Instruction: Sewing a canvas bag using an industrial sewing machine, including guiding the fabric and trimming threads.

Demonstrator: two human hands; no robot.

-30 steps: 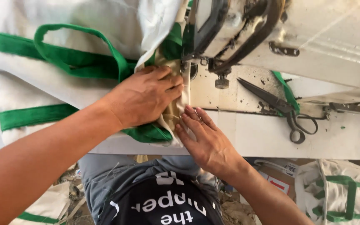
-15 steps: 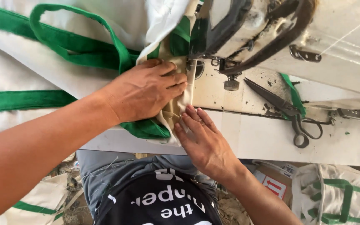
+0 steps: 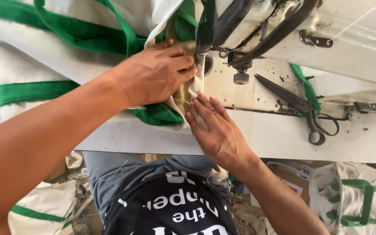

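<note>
A cream cloth bag [image 3: 66, 52] with green straps and green trim lies on the white sewing table [image 3: 283, 135]. My left hand [image 3: 153, 74] presses flat on a folded edge of the bag right by the needle of the sewing machine [image 3: 283, 30]. My right hand [image 3: 216, 130] lies flat with fingers spread on the table's front edge, its fingertips touching the cloth below the needle. Neither hand grips anything.
Black scissors [image 3: 301, 109] lie on the table to the right of the needle, beside a green strap scrap [image 3: 303, 82]. Finished cream and green bags sit on the floor at lower right [image 3: 353, 196] and lower left [image 3: 40, 209].
The view has shifted down and closer. My left hand has slid with the cloth toward the needle. My right hand stays flat under it.
</note>
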